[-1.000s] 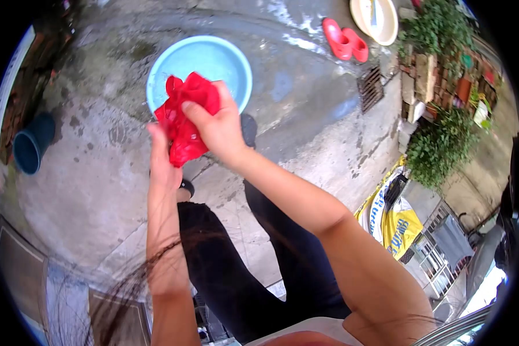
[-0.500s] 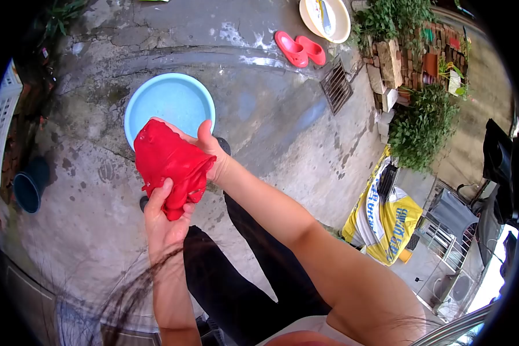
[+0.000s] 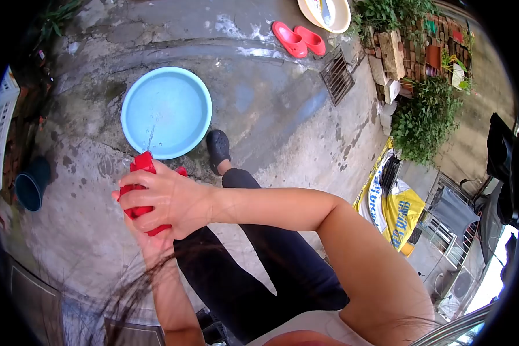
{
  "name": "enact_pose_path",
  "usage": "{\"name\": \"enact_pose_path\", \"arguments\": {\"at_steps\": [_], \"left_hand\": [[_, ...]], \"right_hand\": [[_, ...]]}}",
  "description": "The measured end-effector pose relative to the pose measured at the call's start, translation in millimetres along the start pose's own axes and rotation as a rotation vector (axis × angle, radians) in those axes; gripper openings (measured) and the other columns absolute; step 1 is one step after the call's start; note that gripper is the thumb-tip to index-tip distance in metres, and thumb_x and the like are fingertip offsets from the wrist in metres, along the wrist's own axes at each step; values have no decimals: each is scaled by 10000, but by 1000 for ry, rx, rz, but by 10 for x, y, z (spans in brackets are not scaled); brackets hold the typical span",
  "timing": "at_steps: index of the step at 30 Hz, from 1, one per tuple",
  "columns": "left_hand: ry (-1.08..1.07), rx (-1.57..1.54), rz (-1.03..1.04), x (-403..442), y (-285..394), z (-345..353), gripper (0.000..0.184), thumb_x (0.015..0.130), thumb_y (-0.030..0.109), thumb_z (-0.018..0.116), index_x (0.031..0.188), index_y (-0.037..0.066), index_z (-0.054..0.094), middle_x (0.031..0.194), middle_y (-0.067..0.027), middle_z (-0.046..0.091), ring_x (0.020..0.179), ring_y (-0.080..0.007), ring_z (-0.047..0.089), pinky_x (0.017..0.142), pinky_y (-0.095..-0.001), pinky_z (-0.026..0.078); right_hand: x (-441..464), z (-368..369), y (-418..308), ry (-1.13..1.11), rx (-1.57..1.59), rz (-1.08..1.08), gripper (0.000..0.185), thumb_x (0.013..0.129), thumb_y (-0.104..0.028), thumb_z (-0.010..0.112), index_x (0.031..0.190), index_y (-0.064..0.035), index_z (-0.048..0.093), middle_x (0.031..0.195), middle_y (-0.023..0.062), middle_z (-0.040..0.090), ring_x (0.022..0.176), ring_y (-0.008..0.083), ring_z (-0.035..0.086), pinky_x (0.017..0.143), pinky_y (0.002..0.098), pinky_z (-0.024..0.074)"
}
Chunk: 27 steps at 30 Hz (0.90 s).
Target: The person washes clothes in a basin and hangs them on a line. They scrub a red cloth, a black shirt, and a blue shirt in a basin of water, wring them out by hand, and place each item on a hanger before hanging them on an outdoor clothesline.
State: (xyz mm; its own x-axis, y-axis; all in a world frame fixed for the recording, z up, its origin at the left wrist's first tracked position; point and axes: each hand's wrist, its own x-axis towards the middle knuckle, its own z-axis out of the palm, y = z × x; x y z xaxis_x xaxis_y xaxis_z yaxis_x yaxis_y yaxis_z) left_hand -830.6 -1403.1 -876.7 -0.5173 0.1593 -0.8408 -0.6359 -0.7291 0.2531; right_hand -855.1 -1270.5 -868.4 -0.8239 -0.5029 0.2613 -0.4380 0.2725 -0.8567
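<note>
A wet red cloth (image 3: pixel 145 162) is bunched up between my two hands. My right hand (image 3: pixel 181 199) lies over it with the fingers wrapped tightly around. Beneath, my left hand (image 3: pixel 149 245) grips the same cloth, its fingers partly hidden by the right hand and the cloth. A thin stream of water falls from the cloth's far end toward a light blue basin (image 3: pixel 207 118). That basin stands on the ground just beyond my hands.
A dark shoe (image 3: pixel 217 147) on my foot is beside the basin. Red clogs (image 3: pixel 290 39), a cream basin (image 3: pixel 341 17) and a drain grate (image 3: pixel 337 78) lie farther off. A dark bucket (image 3: pixel 32 183) stands left, a yellow-and-white sack (image 3: pixel 401 210) right.
The cloth, loosely spread between my hands before, is now squeezed into a tight bundle. My right hand has closed over it, and both hands have drawn back from above the basin. Water now runs out.
</note>
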Motion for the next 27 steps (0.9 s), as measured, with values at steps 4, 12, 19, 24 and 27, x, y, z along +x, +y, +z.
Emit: {"name": "enact_pose_path", "arguments": {"at_steps": [4,12,19,24,27], "left_hand": [[-7,37,33,52,20,50,358,908,309,508,1145,40,500,1096,-88,553,1042,-211,514,882,-369,444],[-51,50,83,389,-21,215,284,873,239,553,1023,-2,563,989,-94,593,913,-197,553,791,-343,465],[52,257,414,724,-160,411,230,842,178,592,917,-38,619,894,-100,627,801,-186,587,712,-320,483],[298,526,726,703,-249,665,128,786,86,639,805,-37,669,766,-86,657,688,-146,604,649,-270,493],[266,631,781,612,-258,654,131,785,93,641,826,-27,674,777,-91,664,697,-151,610,660,-275,495]], "right_hand": [[33,187,4,177,53,-61,271,456,-182,706,668,-181,537,986,-20,550,1139,269,459,721,475,365],[210,171,92,579,42,43,228,497,-123,692,553,-126,471,767,16,533,749,264,499,617,366,409],[147,236,339,925,154,481,166,657,41,645,667,-33,497,750,102,534,718,232,545,670,323,454],[104,214,455,1062,413,686,165,689,40,631,674,-24,480,707,70,528,656,174,511,603,296,431],[96,189,353,1121,677,815,152,718,44,612,683,-33,486,702,44,549,644,145,505,590,286,428]]}}
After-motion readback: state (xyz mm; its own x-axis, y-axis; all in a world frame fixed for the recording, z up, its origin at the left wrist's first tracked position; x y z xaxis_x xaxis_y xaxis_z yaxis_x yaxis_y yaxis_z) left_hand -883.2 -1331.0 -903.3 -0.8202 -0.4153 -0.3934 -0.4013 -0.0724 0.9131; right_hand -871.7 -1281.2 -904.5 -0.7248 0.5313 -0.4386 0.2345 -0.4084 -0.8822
